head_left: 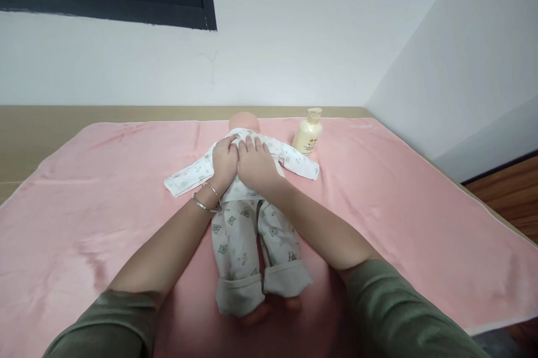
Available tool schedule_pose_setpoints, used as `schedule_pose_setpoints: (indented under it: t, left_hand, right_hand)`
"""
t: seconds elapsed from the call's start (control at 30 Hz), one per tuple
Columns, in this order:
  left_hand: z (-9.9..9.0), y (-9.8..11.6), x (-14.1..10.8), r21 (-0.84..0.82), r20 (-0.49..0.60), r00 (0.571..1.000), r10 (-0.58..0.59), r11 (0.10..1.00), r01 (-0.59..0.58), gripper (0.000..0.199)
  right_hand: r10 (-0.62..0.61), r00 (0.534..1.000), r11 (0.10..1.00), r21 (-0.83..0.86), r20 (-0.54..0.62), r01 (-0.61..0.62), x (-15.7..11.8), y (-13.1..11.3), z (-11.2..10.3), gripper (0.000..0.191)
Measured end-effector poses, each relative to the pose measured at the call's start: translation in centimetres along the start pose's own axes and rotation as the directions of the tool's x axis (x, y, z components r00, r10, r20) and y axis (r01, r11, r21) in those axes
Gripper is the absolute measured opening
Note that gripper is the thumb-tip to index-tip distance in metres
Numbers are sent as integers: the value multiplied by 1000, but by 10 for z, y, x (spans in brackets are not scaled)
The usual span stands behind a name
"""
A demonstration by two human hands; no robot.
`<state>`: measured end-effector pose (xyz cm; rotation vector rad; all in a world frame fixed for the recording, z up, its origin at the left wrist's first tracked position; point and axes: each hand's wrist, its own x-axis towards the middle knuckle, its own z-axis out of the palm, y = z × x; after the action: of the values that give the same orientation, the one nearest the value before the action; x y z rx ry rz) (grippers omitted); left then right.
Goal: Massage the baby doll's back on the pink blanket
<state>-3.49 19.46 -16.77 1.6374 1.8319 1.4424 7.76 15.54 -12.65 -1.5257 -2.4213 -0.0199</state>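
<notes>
On the pink cloth (121, 218), the doll (240, 218) is laid, already dressed. Its top (242, 193) is touched by left hand (225, 159) and right hand (257, 166), both flattened, nothing grasped; what remains cannot be told.

A cream pump bottle (307, 136) with dark lettering stood near the far edge of a pink cloth (399, 207), which was spread over a pale wooden desk (42, 134). Behind rose a white wall (290, 38), its dark window frame (195, 5) at upper left, while a brown wood-grained surface (508, 195) showed at far right.
</notes>
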Motion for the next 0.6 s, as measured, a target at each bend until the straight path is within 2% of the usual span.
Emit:
schedule_pose_setpoints:
  t: [0.07,0.13,0.27,0.37,0.47,0.6]
  left_hand:
    - [-1,1,3,15,30,999,-13,1000,13,45]
    - [-2,5,3,79,60,998,17,997,-21,46]
    - [3,20,-12,286,113,984,135,945,-162,45]
    - [7,30,-28,340,143,963,229,902,-265,43]
    - [5,30,-26,365,179,957,228,888,-280,44]
    - [-8,18,-1,327,239,965,106,927,-183,46]
  right_hand:
    - [-63,998,998,7,-12,63,1,0,1,57]
    - [-75,997,995,61,-10,76,10,14,2,56]
    - [74,997,968,238,36,-80,36,57,7,59]
    - [99,993,943,313,65,-114,45,74,9,63]
    - [101,992,962,248,77,-118,41,66,5,64]
    - [128,990,991,42,53,-131,21,32,0,58]
